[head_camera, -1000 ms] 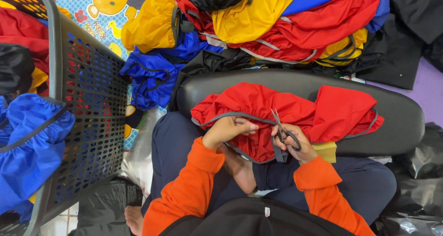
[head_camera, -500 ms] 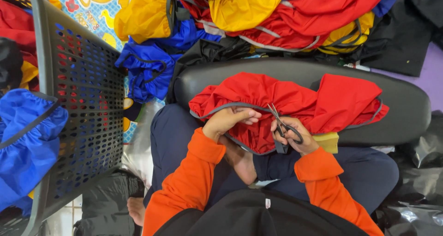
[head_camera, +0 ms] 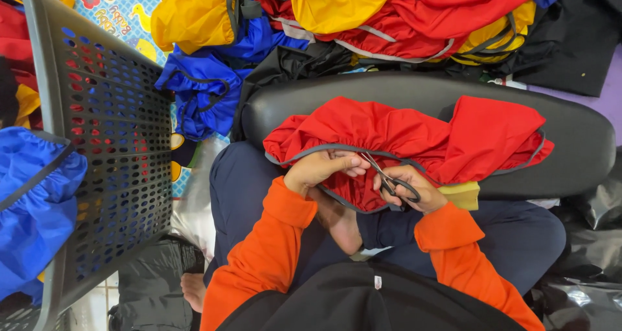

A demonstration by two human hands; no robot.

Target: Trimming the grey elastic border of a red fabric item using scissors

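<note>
While trimming, keep left hand (head_camera: 322, 169) pinched on grey elastic hem of red cover (head_camera: 414, 140), draped over black cushion's (head_camera: 583, 143) near edge; right hand (head_camera: 414, 192) closed around scissors (head_camera: 389, 179). Snip threads only.

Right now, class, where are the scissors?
In the head view, the scissors are in the right hand, right of centre, blades at the grey elastic hem of the red cover, beside the left hand.
</note>
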